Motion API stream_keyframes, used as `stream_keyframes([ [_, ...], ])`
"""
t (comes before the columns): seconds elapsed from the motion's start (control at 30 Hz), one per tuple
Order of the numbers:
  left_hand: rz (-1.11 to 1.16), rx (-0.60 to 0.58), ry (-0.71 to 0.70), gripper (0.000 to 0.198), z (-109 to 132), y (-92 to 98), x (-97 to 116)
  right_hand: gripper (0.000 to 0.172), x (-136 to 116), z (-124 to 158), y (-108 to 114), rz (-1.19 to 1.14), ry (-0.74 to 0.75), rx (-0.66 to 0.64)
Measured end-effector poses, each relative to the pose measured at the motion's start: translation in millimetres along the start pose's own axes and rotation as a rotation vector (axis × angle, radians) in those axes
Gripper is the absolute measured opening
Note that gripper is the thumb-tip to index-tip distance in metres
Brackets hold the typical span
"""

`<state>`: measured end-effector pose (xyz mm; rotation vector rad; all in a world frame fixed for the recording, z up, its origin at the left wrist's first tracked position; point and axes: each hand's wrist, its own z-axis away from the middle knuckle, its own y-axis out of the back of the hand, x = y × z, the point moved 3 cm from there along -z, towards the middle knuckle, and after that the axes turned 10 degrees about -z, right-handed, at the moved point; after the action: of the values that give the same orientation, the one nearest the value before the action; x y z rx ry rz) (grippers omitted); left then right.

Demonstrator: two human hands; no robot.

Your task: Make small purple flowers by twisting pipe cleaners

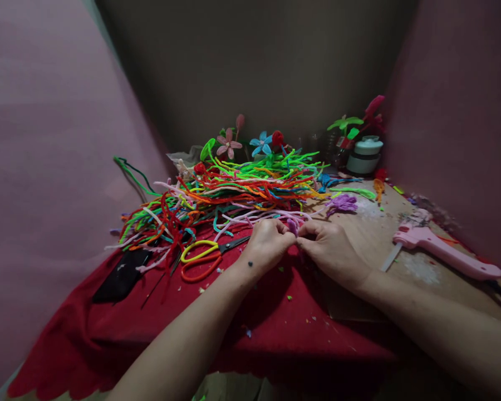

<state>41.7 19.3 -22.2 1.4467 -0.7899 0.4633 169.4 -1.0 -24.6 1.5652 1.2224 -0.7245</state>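
Note:
A small piece of purple pipe cleaner point(293, 225) is pinched between my two hands, above the red cloth point(275, 312). My left hand point(269, 242) holds it from the left with thumb and forefinger. From the right, the fingertips of my right hand point(332, 248) close on it too, almost touching those of the left. Scissors point(201, 259) with yellow and orange handles lie just left of my left hand. Behind both hands spreads a big pile of colourful pipe cleaners point(242, 186), and a purple fuzzy bundle point(342, 204) rests at its right.
On the right, a pink glue gun point(451, 253) lies on a brown board point(367, 234). A black object point(122, 275) is at the left. Behind the pile stand a lidded jar point(364, 156), a pink flower point(228, 143) and a blue flower point(261, 143).

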Motion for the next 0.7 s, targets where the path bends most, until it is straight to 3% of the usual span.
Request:
stream_keyframes([
  [0.13, 0.130, -0.024, 0.026, 0.008, 2, 3.1, 3, 0.012, 4, 0, -2, -0.275, -0.176, -0.032],
  [0.33, 0.395, -0.213, 0.150, 0.015, 4, 8.7, 4, 0.014, 11, 2, -9, -0.675, -0.435, -0.090],
  [0.5, 0.502, -0.262, 0.203, 0.021, 3, 8.6, 5, 0.018, 12, 2, -9, -0.702, -0.433, -0.067],
  [0.7, 0.468, -0.270, 0.242, 0.021, 2, 5.2, 3, 0.021, 12, 2, -8, -0.654, -0.438, -0.042],
])
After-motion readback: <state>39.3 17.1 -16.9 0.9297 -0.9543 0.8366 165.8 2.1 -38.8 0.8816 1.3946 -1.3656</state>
